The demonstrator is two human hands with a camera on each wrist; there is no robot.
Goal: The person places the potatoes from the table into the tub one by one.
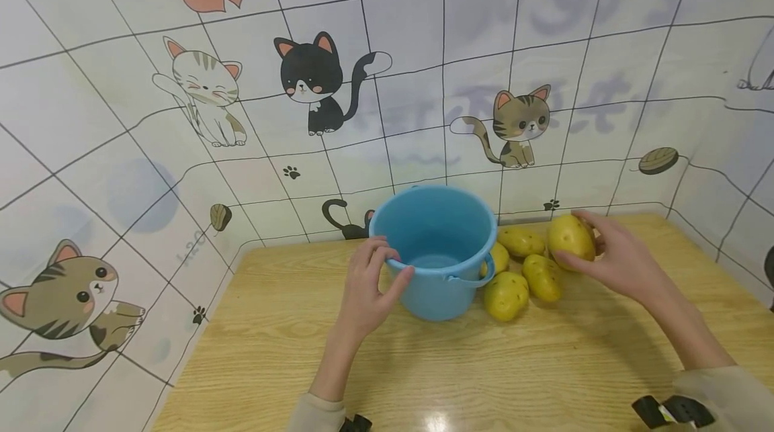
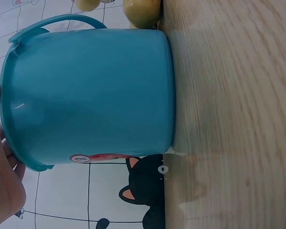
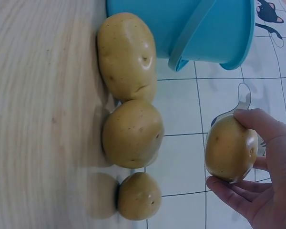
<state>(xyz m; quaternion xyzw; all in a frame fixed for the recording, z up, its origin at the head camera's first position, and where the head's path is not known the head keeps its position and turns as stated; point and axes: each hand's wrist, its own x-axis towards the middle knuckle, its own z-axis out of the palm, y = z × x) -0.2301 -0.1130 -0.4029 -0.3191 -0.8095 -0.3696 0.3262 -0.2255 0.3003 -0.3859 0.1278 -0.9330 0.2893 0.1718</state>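
A light-blue plastic bucket (image 1: 444, 294) stands upright on the wooden table, its handle (image 1: 474, 279) hanging down on the right side. My left hand (image 1: 373, 284) grips the bucket's near-left rim, thumb along the outside and fingers over the edge. In the left wrist view, part of that hand (image 2: 5, 183) shows at the rim. My right hand (image 1: 617, 254) holds a yellow potato (image 1: 570, 241) between thumb and fingers, to the right of the bucket. The right wrist view shows this held potato (image 3: 230, 149) raised off the table. Several other potatoes (image 1: 506, 296) lie beside the bucket's right side.
The light wooden table (image 1: 290, 324) meets a white wall (image 1: 417, 116) with grid lines and cartoon cats right behind the bucket. Side walls (image 1: 72, 170) close in the table on the left and right. A red label (image 2: 102, 157) shows on the bucket's side.
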